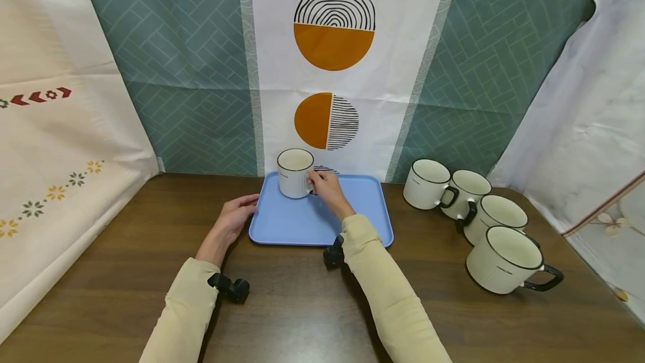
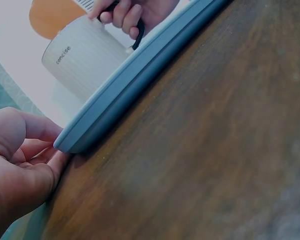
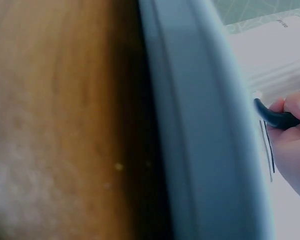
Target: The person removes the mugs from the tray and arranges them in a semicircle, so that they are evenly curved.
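Note:
A white mug (image 1: 294, 178) with a dark rim and black handle stands upright at the left rear of a light blue tray (image 1: 282, 228). My right hand (image 1: 330, 188) grips that mug by its handle, on the mug's right side. The right wrist view shows the fingers curled round the black handle (image 3: 277, 119). At the tray's left edge, my left hand (image 1: 235, 216) holds the rim. Seen from the left wrist, its fingertips are right at the tray's corner (image 2: 69, 142), with the lettering "concise" on the mug (image 2: 84, 55) beyond.
Several matching white mugs stand close together on the right: one at the back (image 1: 427, 184), others in between, and a front one (image 1: 504, 262) with its handle pointing right. A patterned cloth (image 1: 332, 80) hangs behind the brown wooden table (image 1: 282, 307).

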Action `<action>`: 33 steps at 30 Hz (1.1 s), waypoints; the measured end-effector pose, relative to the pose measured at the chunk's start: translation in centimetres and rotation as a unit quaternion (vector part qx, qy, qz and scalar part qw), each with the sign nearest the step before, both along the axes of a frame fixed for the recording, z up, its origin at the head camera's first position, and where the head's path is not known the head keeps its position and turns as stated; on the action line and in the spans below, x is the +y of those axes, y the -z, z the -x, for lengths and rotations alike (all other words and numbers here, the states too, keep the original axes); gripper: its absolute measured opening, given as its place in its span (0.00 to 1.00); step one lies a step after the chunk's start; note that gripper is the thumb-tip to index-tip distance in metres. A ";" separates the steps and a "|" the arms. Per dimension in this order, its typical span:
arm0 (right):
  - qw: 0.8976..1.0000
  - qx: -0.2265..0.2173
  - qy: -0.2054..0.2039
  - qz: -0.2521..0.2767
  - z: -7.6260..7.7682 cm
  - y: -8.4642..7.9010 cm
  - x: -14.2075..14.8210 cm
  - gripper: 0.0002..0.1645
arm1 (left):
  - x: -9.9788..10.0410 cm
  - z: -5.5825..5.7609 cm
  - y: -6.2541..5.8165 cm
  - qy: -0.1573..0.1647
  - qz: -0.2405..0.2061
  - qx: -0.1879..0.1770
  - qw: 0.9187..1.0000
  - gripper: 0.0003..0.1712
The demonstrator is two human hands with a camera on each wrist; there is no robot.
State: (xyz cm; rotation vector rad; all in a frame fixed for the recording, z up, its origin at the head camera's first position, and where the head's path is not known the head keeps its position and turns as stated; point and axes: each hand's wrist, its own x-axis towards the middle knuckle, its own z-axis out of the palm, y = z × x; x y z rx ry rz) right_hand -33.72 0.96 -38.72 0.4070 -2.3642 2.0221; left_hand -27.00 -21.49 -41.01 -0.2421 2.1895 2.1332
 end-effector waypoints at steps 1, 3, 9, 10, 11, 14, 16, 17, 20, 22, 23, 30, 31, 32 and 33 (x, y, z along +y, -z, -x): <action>1.000 0.002 0.001 0.002 0.0 0.0 0.0 0.25 | 0.0 0.0 0.0 0.000 0.000 -0.002 1.000 0.27; 1.000 0.004 0.004 0.002 -0.1 -0.1 0.1 0.24 | 0.1 0.0 0.0 0.001 0.003 -0.002 1.000 0.27; 1.000 0.014 0.023 -0.007 -0.4 -0.7 0.5 0.26 | 0.3 0.1 0.0 0.000 0.002 -0.004 1.000 0.27; 1.000 0.013 0.024 -0.005 -0.5 -0.9 0.6 0.27 | 0.3 0.1 0.0 -0.002 0.000 -0.006 1.000 0.26; 1.000 0.012 0.023 0.000 -0.6 -1.0 0.7 0.27 | 0.3 0.1 -0.1 -0.002 0.000 -0.006 1.000 0.26; 1.000 -0.001 0.020 0.017 -1.0 -1.5 0.8 0.28 | 0.3 0.2 -0.1 -0.004 0.002 -0.004 1.000 0.27; 0.999 -0.011 0.023 0.028 -1.2 -1.7 1.0 0.27 | 0.4 0.2 -0.1 -0.005 0.000 -0.004 1.000 0.26; 0.999 -0.019 0.025 0.037 -1.3 -1.8 1.1 0.26 | 0.4 0.2 -0.1 -0.004 -0.001 -0.003 1.000 0.26; 0.996 -0.042 0.035 0.070 -1.5 -1.9 1.6 0.25 | 0.4 0.1 -0.1 -0.002 -0.006 -0.003 1.000 0.27; 0.993 -0.057 0.038 0.094 -1.6 -1.9 2.1 0.23 | 0.4 0.1 -0.1 -0.001 -0.008 -0.002 1.000 0.27; 0.992 -0.063 0.037 0.104 -1.8 -2.0 2.3 0.22 | 0.4 0.1 -0.1 -0.003 -0.009 -0.001 1.000 0.27; 0.989 -0.076 0.032 0.124 -2.7 -2.6 4.1 0.21 | 0.3 0.0 -0.2 -0.003 -0.004 -0.004 1.000 0.27; 0.988 -0.075 0.033 0.129 -2.9 -2.8 4.4 0.21 | 0.2 -0.1 -0.2 -0.002 -0.003 -0.005 1.000 0.27; 0.988 -0.072 0.031 0.135 -3.1 -3.0 4.6 0.22 | 0.2 -0.1 -0.3 -0.002 -0.002 -0.005 1.000 0.27; 0.987 -0.069 0.027 0.145 -3.3 -3.2 4.8 0.22 | 0.2 -0.1 -0.3 -0.002 -0.002 -0.004 1.000 0.27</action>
